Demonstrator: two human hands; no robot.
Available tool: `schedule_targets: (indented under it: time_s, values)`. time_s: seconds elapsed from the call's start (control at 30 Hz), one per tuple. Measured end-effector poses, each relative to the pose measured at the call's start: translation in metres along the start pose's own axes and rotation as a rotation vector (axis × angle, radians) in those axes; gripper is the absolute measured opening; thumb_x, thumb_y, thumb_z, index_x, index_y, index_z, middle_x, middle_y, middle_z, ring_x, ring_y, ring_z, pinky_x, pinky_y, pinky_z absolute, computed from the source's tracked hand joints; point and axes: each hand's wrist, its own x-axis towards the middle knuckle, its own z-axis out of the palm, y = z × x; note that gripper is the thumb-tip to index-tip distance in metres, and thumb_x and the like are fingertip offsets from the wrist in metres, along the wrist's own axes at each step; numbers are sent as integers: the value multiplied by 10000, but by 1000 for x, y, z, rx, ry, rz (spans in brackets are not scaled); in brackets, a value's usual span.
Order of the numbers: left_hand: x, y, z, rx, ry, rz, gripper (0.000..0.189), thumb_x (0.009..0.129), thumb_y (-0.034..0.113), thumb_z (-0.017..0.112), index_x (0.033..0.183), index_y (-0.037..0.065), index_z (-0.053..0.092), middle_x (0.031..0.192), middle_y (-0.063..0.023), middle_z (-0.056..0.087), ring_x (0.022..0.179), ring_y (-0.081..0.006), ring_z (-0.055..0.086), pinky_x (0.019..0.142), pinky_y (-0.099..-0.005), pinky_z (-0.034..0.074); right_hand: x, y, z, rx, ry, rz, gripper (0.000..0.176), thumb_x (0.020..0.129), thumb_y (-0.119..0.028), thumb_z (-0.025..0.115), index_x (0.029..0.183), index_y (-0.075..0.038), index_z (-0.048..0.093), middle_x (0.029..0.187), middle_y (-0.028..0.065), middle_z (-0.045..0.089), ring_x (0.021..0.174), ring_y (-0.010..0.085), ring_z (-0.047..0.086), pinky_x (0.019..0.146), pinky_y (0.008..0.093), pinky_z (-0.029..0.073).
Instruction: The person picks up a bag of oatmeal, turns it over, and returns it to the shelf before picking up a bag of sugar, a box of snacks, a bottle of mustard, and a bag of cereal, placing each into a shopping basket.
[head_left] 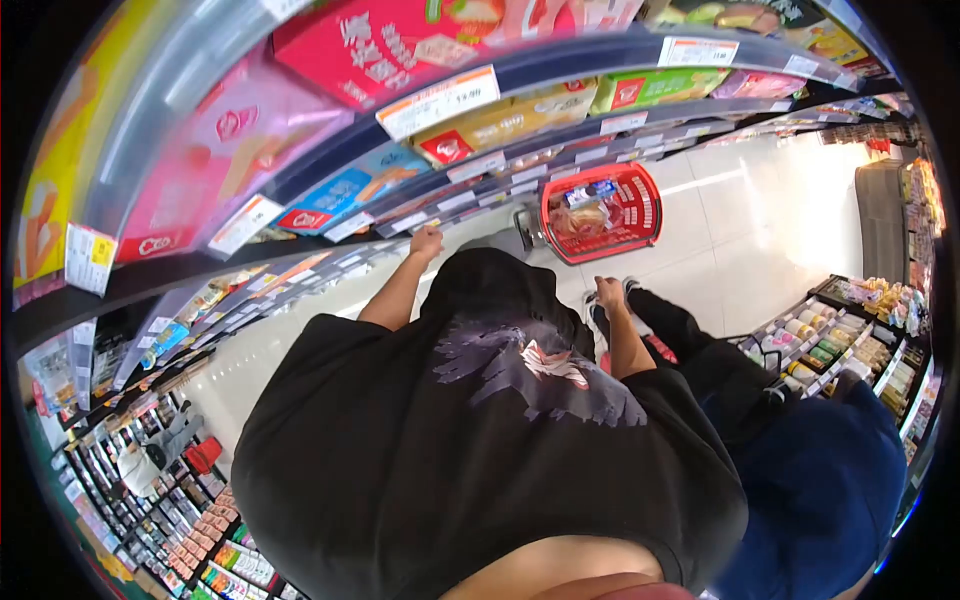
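Basket (600,212) contents blurred; left hand (427,243) grip too small to tell

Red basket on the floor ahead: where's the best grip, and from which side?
Probably the grey handle at the shelf-side end of the red basket, taken from above. The basket sits upright on the floor with packets filling its open top, so the mesh walls give a poorer grip. The right hand hangs nearest it.
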Motion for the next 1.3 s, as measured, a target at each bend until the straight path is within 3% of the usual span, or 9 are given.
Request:
schedule_targets:
  time_s: [0.17,0.57,0.73,0.83,0.93,1.0,1.1,1.27,1.3]
  values:
    - [14,28,22,-103,-82,-112,195,764,194,505,874,49,573,765,-76,591,654,-179,609,524,-291,483,22,-57,-49,-2,-39,-46,368,793,-276,550,940,61,547,716,124,567,626,212,567,505,341,473]
    - [40,115,95,297,-91,353,268,721,273,525,860,70,632,736,-105,633,676,-207,617,683,-334,474,56,-155,-155,110,62,-365,255,809,-244,533,819,9,563,566,21,487,461,112,456,420,269,358]
    - [45,115,120,235,-101,292,227,735,227,527,843,55,627,683,-99,621,606,-190,612,574,-304,482,121,-111,-195,-35,-20,-251,257,825,-265,533,801,-10,555,535,13,464,428,116,434,372,271,327]
    - [13,132,147,7,-65,6,175,756,185,502,796,48,604,667,-78,602,576,-174,596,512,-294,470,115,-113,-233,42,-82,-491,262,796,-272,552,822,-13,569,571,29,487,439,115,448,364,263,347]
    - [0,147,195,-122,-65,-109,160,770,184,489,780,58,587,691,-79,592,583,-175,586,511,-304,467,128,-111,-278,-203,-91,-383,329,756,-272,541,916,6,614,853,218,616,874,294,593,745,379,436]
    - [-15,156,226,-139,-66,-146,169,775,201,490,799,70,594,704,-76,587,629,-180,591,537,-309,470,168,-85,-301,-182,-107,-318,401,763,-340,529,938,13,602,892,228,609,924,322,579,776,382,434]
    - [-7,175,275,13,-149,15,196,766,220,511,856,78,611,796,-103,609,684,-198,605,593,-338,482,177,-88,-350,-178,-33,-350,350,785,-328,562,894,4,581,642,91,567,520,164,533,417,290,423]
    - [-17,256,320,231,-181,502,258,748,237,550,910,42,600,813,-124,623,740,-192,616,682,-308,478,186,-114,-413,-111,-68,-18,455,783,-359,575,953,61,536,740,132,580,599,184,562,472,315,461]
    - [-25,274,324,-77,-290,267,272,761,220,535,949,29,578,792,-120,615,725,-172,608,664,-295,471,212,-101,-416,-191,-92,-39,461,781,-359,576,962,63,532,761,141,583,622,191,569,503,329,474]
